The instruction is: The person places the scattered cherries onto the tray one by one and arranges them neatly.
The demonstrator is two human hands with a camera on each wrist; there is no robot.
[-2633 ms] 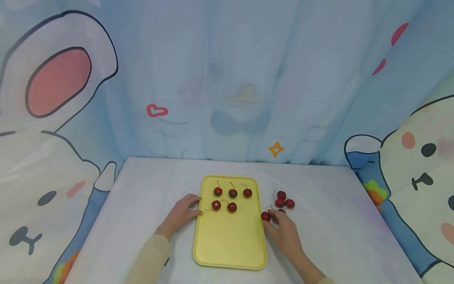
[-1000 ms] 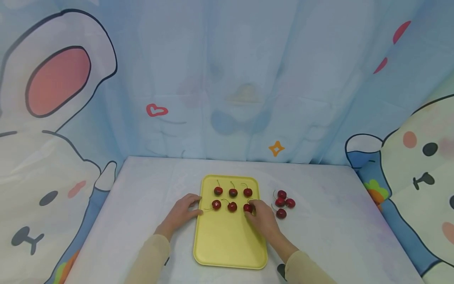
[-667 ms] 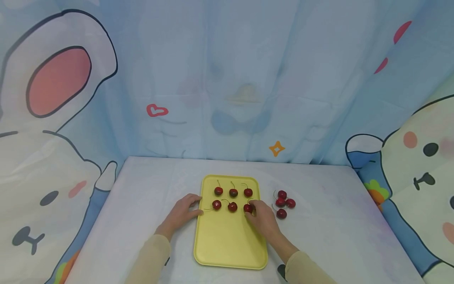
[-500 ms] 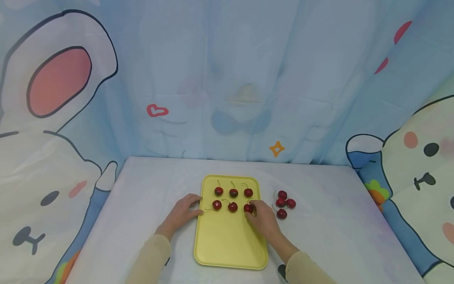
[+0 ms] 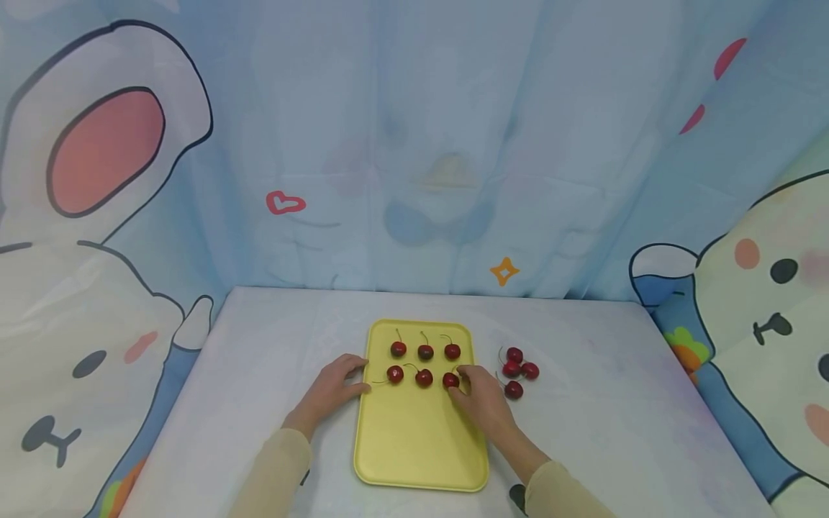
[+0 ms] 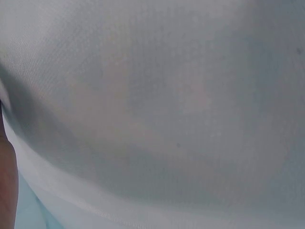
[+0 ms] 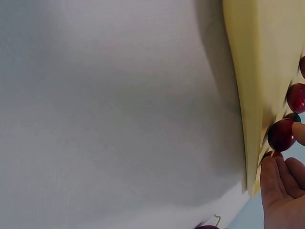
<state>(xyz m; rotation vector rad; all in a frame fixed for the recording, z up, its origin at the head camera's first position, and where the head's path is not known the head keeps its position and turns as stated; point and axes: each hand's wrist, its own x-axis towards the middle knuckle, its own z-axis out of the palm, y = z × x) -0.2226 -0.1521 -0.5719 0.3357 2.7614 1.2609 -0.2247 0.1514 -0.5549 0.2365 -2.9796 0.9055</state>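
Note:
A yellow tray (image 5: 421,446) lies on the table, with dark red stemmed cherries in two rows of three on its far half. My left hand (image 5: 330,388) rests at the tray's left edge, thumb and fingertips touching the rim. Over the right side, my right hand (image 5: 482,403) is at the right-end cherry (image 5: 450,380) of the nearer row. In the right wrist view the thumb touches that cherry (image 7: 281,135), while the straight fingers (image 7: 270,183) stand just apart from it. The left wrist view has mostly white cloth and a sliver of skin.
Several loose cherries (image 5: 512,369) lie in a small cluster on the white tablecloth (image 5: 596,403), right of the tray. Behind the table hangs a pale blue curtain (image 5: 311,129) with cartoon prints. A dark object (image 5: 517,496) shows beside the right sleeve.
My right hand has carried a cherry from the cluster's near side onto the tray, at the nearer row's right end. Its fingers have just loosened from it. The left hand stays put.

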